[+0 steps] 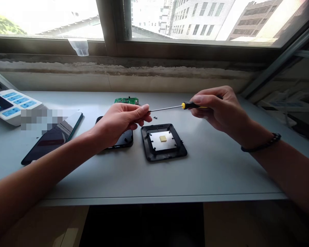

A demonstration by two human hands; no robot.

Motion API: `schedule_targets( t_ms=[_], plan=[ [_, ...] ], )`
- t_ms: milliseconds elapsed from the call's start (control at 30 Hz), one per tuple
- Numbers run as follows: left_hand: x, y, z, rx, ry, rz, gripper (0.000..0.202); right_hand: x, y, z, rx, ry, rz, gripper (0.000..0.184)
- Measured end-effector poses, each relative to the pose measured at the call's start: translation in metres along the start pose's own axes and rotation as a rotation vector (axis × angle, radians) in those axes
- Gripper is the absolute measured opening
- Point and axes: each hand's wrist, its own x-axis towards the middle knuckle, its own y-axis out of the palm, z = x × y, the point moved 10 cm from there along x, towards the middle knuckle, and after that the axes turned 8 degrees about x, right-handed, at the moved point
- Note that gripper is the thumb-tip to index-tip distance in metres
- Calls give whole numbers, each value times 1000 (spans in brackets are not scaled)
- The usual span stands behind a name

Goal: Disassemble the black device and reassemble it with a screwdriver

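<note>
My right hand (pixel 216 109) grips a screwdriver (pixel 187 106) by its black and yellow handle, and the thin steel shaft points left. The shaft's tip reaches the closed fingertips of my left hand (pixel 126 120), and nothing shows between those fingers. Below my left palm lies a black phone-like device (pixel 125 140), partly hidden by the hand. A black plastic frame (pixel 161 156) sits just right of it, holding a metal plate (pixel 154 141) with a beige pad (pixel 163 138). A few tiny black screws (pixel 155 117) lie under the shaft. Behind my left hand is a green circuit board (pixel 126 100).
A smartphone (pixel 54 137) lies face up on the pale grey table (pixel 221 171), and a white power strip (pixel 12 107) with blue switches sits at far left. A window ledge runs behind the table. Cables and another power strip (pixel 285 106) lie beyond the right edge.
</note>
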Motion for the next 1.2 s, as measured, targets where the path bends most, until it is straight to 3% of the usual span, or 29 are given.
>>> schedule_targets(
  t_ms=[200,367,567,767,1033,1200],
  plan=[
    [3,-6,-2,125,80,-38,32,-2,2,7,-46,-79,23,26],
    [-2,-5,-10,230,167,-67,36,-5,2,18,-151,-187,27,19],
    [-7,-3,-13,265,199,-90,31,-10,6,20,-227,-260,61,19],
    [-8,0,-4,291,150,-84,29,-13,10,29,-187,-301,10,21],
    [-23,10,-32,494,283,-113,32,-20,18,40,-275,-329,8,20],
    [-28,14,-38,685,370,-140,34,-21,18,45,-343,-304,14,22]
  ],
)
